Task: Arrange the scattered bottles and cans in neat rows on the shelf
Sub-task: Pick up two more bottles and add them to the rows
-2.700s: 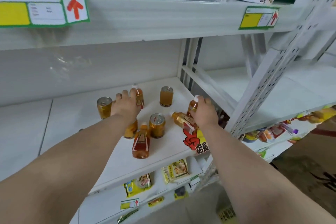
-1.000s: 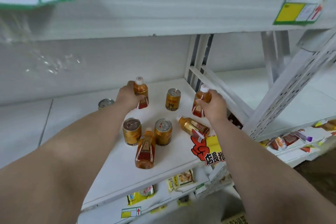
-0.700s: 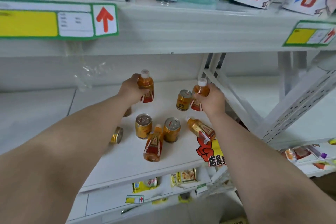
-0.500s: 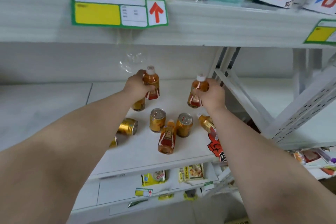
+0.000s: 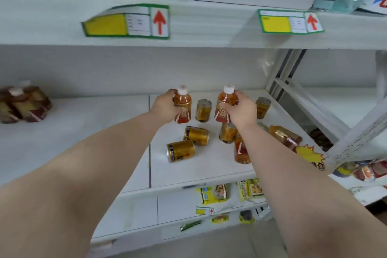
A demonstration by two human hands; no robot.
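Bottles stand upright near the back of the shelf (image 5: 209, 172), the left bottle (image 5: 182, 105) wrapped in the curled fingers of the left hand (image 5: 162, 107), the right bottle (image 5: 225, 103) likewise in the right hand (image 5: 244, 112), and I'd set them down level, side by side, without knocking the can (image 5: 203, 110) between them.

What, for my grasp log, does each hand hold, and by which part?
Left hand grips the left bottle round its body; right hand grips the right bottle likewise.
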